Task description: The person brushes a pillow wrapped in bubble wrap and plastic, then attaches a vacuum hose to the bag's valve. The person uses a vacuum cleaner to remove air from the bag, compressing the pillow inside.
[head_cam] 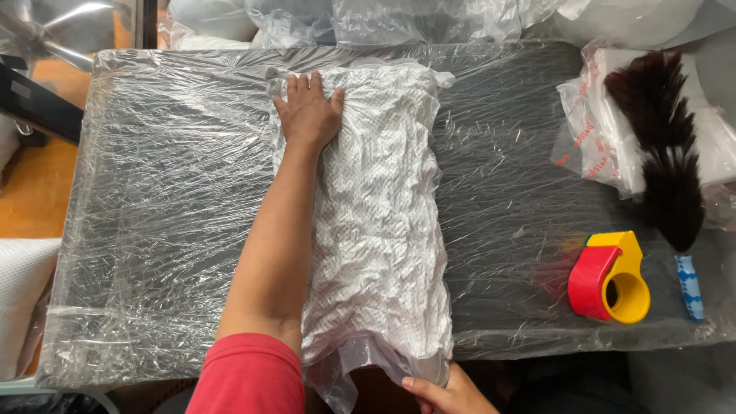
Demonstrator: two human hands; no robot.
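A: Surface?
B: Table (176, 199) under plastic wrap; orange floor (31, 192) (left).
A: Hands?
B: Left hand (308, 111) flat, fingers spread, on bagged white cloth (379, 222) mid-table; right hand (448, 395) pinches the bag's near end.

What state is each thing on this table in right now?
Pillow in clear bag: lying flat, near end of bag open.
Left hand: pressed flat on the pillow's far end.
Right hand: gripping the bag's open edge.
Tape dispenser: lying on the table, untouched.
Feather duster: lying idle.
Table: wrapped in plastic film.
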